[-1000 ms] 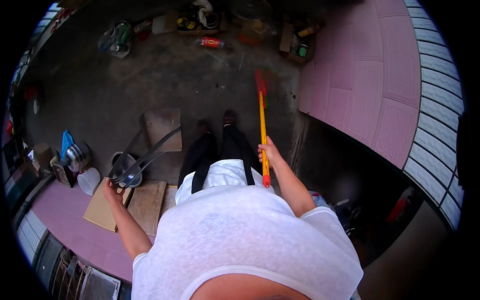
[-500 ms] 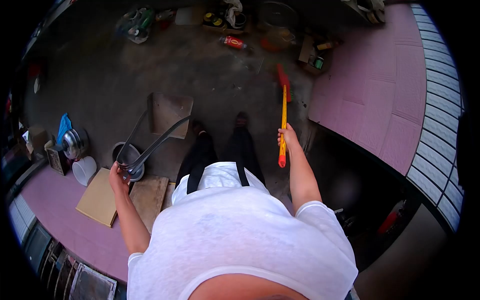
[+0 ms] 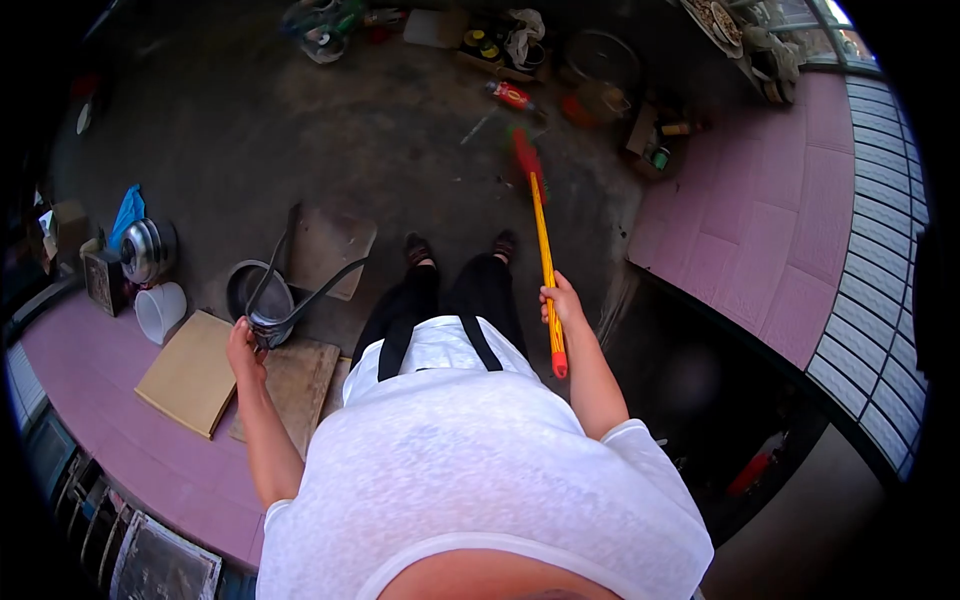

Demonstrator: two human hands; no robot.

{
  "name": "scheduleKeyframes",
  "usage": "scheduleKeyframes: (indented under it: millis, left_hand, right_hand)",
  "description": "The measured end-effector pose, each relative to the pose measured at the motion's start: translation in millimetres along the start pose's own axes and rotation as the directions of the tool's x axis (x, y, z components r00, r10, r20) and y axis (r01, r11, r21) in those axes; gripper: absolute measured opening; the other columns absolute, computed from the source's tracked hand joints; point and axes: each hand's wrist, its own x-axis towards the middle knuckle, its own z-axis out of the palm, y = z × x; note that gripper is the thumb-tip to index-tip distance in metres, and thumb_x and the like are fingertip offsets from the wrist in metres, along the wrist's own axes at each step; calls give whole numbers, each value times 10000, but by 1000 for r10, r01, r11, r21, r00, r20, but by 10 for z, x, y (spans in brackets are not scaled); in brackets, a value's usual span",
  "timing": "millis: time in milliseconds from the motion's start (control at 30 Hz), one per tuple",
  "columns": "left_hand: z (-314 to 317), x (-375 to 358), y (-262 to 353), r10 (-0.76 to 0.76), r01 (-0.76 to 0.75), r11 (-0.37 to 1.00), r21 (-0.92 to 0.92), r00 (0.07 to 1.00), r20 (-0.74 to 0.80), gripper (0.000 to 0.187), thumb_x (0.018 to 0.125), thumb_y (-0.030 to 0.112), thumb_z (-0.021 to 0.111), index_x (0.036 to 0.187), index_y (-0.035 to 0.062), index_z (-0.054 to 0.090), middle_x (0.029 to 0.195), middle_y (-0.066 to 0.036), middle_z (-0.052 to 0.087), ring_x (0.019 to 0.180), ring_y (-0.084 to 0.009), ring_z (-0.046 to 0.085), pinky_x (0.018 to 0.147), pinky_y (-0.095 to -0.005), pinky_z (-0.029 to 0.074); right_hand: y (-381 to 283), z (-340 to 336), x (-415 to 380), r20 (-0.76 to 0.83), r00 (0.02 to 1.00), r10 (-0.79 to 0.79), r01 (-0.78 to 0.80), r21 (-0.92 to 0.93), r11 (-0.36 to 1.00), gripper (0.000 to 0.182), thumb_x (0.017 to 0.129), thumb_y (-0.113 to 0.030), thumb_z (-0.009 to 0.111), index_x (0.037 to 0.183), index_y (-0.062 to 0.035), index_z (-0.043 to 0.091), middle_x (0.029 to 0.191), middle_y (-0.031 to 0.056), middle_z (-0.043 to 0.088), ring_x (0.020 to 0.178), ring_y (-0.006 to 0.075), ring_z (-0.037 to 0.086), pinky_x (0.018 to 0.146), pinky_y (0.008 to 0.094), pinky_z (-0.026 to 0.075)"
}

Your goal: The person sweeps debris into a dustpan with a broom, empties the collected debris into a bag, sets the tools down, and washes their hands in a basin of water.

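Note:
My left hand (image 3: 246, 350) is closed around the top of the long looped handle of a dustpan (image 3: 338, 248). The flat, worn pan hangs low over the floor, left of my feet. My right hand (image 3: 562, 300) grips a broom (image 3: 541, 225) by its yellow handle, close to the red end cap. Its red head, slightly blurred, reaches down to the dark floor ahead of my feet. Behind the dustpan handle is a metal pot (image 3: 243, 288), partly covered by it and near my left fingers.
A pink counter (image 3: 750, 200) runs along my right; another (image 3: 90, 385) on my left carries a tan board (image 3: 190, 372), a white tub (image 3: 160, 312) and a steel pot (image 3: 148, 250). A red-labelled bottle (image 3: 512, 95) lies on the floor, near boxes and bowls.
The broom head has swept left across the floor, and its handle now slants. The dustpan handle has spread and the pan hangs at a different angle. The whole view has shifted slightly.

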Motion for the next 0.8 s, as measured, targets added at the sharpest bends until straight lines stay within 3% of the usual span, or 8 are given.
scheduleKeyframes:
  millis: [267,367,467,533,600,667,700,800]
  left_hand:
    - [-320,160,-184,-4,2,999,-45,999,-47,284,789,304,514,1048,193,547,675,81,432,621,-54,411,562,-287,359]
    - [-311,101,-120,-18,15,999,-47,998,-67,273,794,288,512,1045,187,549,685,77,432,629,-61,417,561,-293,371]
    - [-273,147,-71,1,-4,997,-74,999,-41,270,796,285,513,1043,182,552,694,73,430,637,-70,423,549,-292,373]
    - [-215,181,-29,-12,7,997,-77,998,-57,267,797,281,513,1040,179,554,692,70,429,636,-73,424,536,-285,374]
    - [-178,227,66,6,-8,1000,-28,999,-44,271,798,291,510,1043,184,556,703,67,430,641,-81,423,561,-310,387]
    - [-113,235,153,-14,15,1000,10,996,-84,294,795,310,507,1057,183,551,723,58,439,675,-93,445,622,-347,396]
    - [-93,183,225,6,-6,1000,-6,996,-86,305,793,319,507,1061,181,548,734,52,446,696,-100,457,649,-363,394]
    - [-175,107,428,43,-41,999,23,994,-100,327,790,333,504,1071,168,538,775,30,483,765,-115,496,699,-377,391]
  right_hand:
    - [-149,526,543,-31,996,-87,73,-309,948,674,774,-60,477,1347,-145,133,622,42,464,405,127,432,367,260,372]
    - [-151,371,143,59,998,30,-11,-296,955,665,778,-60,473,1346,-149,139,629,45,462,401,126,424,365,262,366]
    - [46,174,-87,84,994,62,-47,-173,984,655,780,-54,477,1343,-161,160,649,51,479,398,131,427,364,263,372]
    - [119,104,-220,65,995,74,-75,21,997,649,790,-65,471,1344,-192,157,636,48,469,385,129,416,354,265,362]
    - [165,91,-207,43,995,87,-90,65,994,631,799,-79,459,1338,-217,162,624,44,454,388,123,407,356,259,353]
    - [120,80,-162,26,994,110,-113,304,946,592,801,-90,455,1318,-218,196,619,39,448,402,120,408,365,252,351]
    - [88,101,-114,32,992,123,-127,337,933,493,807,-103,446,1254,-207,266,616,34,443,422,117,415,378,245,350]
    - [12,273,31,80,972,221,-235,393,889,412,814,-108,439,1190,-201,299,620,31,443,436,115,418,388,242,354]
